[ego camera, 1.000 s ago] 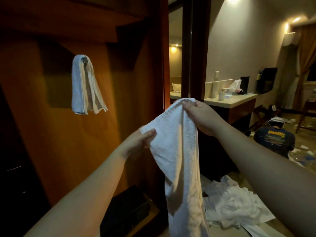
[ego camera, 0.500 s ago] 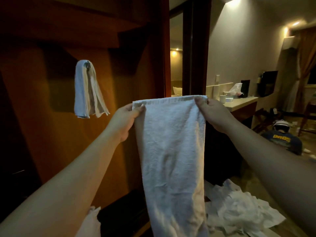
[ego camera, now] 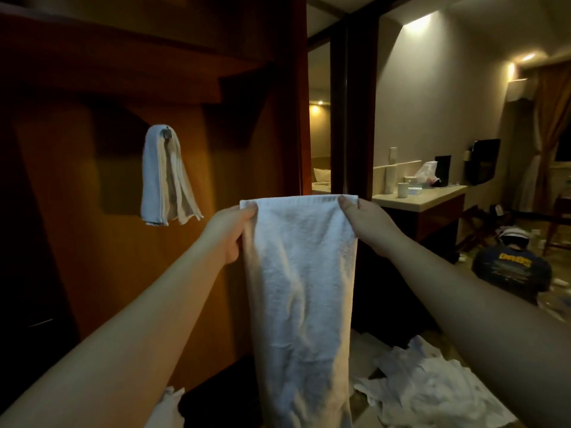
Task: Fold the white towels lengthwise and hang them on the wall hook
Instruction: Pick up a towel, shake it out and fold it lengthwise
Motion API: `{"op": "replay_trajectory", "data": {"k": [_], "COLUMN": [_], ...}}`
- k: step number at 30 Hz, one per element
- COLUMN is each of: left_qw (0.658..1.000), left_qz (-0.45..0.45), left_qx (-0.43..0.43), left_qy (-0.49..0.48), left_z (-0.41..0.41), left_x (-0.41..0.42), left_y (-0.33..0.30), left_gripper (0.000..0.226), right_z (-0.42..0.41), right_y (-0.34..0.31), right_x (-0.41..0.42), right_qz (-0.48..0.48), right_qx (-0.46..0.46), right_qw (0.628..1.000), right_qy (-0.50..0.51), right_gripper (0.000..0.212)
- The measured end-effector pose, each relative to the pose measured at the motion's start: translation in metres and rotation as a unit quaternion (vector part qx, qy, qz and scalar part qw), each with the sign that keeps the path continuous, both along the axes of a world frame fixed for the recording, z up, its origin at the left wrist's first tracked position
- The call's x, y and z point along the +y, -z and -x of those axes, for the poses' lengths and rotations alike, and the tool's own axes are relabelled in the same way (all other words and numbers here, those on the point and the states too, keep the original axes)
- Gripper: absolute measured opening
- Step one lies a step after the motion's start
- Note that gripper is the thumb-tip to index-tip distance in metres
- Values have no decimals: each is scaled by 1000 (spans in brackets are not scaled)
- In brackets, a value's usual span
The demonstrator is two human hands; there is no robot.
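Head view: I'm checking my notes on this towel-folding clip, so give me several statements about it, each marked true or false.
1. Both hands pinch the top corners of the held white towel: the left hand and the right hand. True.
2. The held towel lies flat on the countertop. False: it hangs in the air from the two hands, in front of the countertop.
3. A folded towel already hangs on the wall hook. True.
4. The floor at lower right is bare. False: a pile of white linens lies there.
5. A mug stands on the countertop. True.
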State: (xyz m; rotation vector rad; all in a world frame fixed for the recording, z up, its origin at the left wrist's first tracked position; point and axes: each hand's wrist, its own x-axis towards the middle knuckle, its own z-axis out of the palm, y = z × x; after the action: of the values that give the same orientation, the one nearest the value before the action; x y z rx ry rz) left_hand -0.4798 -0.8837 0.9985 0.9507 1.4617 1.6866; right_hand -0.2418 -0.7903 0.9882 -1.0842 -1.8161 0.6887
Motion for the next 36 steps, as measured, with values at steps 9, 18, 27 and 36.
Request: {"op": "replay_trajectory", "data": {"k": [9,18,27,36], "left_qw": [995,991,995,994], "left_qz": [-9,-92,-84,-42], "left_qx": [-25,-22,35,-10], "left_qy": [-94,-99,-35,103], "left_z": [-24,-69,-89,-83], "left_x": [4,-20,-35,-55], "left_y": [41,77,94,80], "left_gripper": [28,20,19,45], "right_z": [19,65,73,71], "right_y": [27,58,73,71], "right_x": [-3,-39,-65,-83], "right_qz": [161,211,234,208], "right_qx": [118,198,245,177], "right_qw": [978,957,933,940], "right_qy": [-61,-24,-120,-203], "right_gripper": [49,54,33,76]}}
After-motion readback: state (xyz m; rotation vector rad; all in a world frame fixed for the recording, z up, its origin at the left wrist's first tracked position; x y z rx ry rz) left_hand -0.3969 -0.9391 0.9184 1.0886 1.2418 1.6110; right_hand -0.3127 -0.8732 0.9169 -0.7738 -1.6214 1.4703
